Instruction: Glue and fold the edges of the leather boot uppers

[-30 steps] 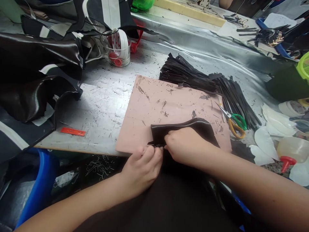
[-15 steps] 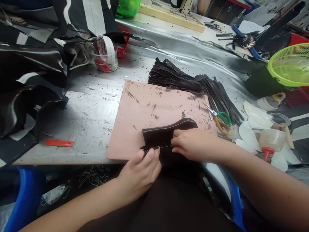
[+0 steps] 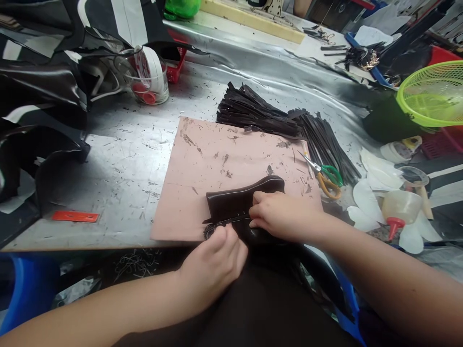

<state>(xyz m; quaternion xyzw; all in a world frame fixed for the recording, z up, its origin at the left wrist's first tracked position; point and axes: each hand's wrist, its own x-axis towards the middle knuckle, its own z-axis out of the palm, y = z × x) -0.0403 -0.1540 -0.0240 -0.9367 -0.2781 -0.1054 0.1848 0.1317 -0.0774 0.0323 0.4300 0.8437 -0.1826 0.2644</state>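
A glossy black leather boot upper (image 3: 231, 202) lies folded at the front of the pinkish board (image 3: 202, 159), its lower part hanging toward my lap. Along its near edge runs a narrow black strip that looks like a zipper (image 3: 209, 232), its end curled at the left. My left hand (image 3: 220, 255) is closed at that edge, pinching the zipper against the leather; its fingertips are partly hidden. My right hand (image 3: 269, 212) grips the upper farther right, thumb and fingers closed on the leather.
Bundled black strips (image 3: 256, 108) lie behind the board, with green-and-orange scissors (image 3: 325, 178) to the right. A red flat piece (image 3: 75, 216) and a clear jar (image 3: 159, 89) are at left. White pieces, a glue bottle (image 3: 401, 207) and a yellow-green basket (image 3: 430, 99) sit at right.
My left hand has shifted right along the edge, and the zipper's curled end now shows beside it. My right hand keeps its grip. The whole view has shifted slightly.
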